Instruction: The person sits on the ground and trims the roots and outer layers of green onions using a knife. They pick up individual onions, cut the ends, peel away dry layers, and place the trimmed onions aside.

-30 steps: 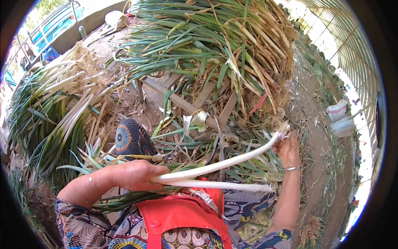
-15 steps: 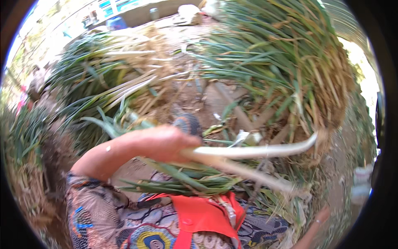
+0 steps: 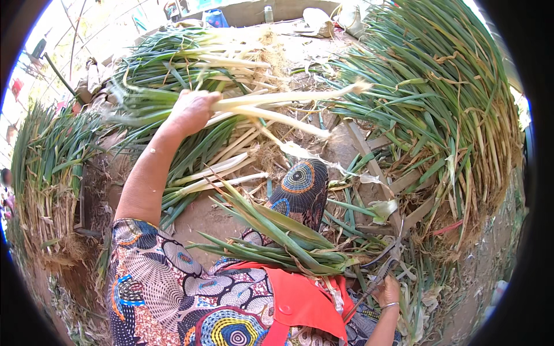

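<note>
My left hand point(image 3: 198, 109) is closed around a few long green onions point(image 3: 271, 106), their white stems and rooty ends pointing right. It holds them over a pile of green onions point(image 3: 225, 63) at the far left, whose white stems also point right. Low on the right, my right hand point(image 3: 388, 293), with a bangle at the wrist, has its fingers curled beside a thin greyish strip-like thing point(image 3: 378, 278). What it grips is partly hidden. Loose green leaves point(image 3: 283, 230) lie across my lap, over a red apron point(image 3: 309, 303).
A tall heap of green onions point(image 3: 427, 86) fills the right side, above wooden slats point(image 3: 369, 153). Another stack point(image 3: 52, 173) stands at the left edge. My patterned knee point(image 3: 303, 184) juts up mid-view. A blue bag point(image 3: 215, 18) and a glass bottle point(image 3: 268, 14) are at the back.
My left hand has swung away from my lap, forward and left, carrying the green onions over the left pile. My right hand shows more fully at the lower right, nearer my lap.
</note>
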Demonstrator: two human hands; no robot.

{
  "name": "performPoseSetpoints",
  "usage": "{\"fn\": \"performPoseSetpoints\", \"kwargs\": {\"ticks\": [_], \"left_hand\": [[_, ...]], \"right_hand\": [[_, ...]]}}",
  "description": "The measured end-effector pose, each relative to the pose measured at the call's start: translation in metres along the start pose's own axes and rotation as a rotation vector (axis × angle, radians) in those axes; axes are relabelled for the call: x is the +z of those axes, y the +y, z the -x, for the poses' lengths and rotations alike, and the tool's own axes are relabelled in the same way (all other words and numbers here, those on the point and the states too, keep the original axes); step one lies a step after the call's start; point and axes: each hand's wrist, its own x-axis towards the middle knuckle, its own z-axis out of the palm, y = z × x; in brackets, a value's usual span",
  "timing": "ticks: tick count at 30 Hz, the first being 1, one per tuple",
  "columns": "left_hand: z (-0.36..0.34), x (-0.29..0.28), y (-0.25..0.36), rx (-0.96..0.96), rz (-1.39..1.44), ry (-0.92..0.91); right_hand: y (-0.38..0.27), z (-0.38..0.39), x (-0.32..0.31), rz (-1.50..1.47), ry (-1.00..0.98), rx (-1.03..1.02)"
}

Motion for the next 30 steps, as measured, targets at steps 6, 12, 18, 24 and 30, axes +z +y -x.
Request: {"fn": "performPoseSetpoints", "kwargs": {"ticks": [6,12,18,24,30], "left_hand": [[0.013,0.068,-0.063,-0.139,-0.120,-0.094],[-0.020,0.108,-0.117,-0.463,-0.444,0.163],[-0.083,0.118,0.032,-0.014,0.510,-0.060],[-0.053,0.081,0.272,0.712,0.608,-0.692],[0.042,0.158,0.419,1.037,0.486,-0.937]], "right_hand": [[-0.037,0.011,0.052,-0.450,0.026,0.011],[-0.044,0.014,0.083,-0.502,-0.039,-0.090],[-0.036,-0.001,0.090,-0.910,-0.283,-0.102],[-0.057,0.028,0.094,-1.020,-0.310,-0.309],[-0.072,0.085,0.078,-1.189,-0.409,-0.703]]}}
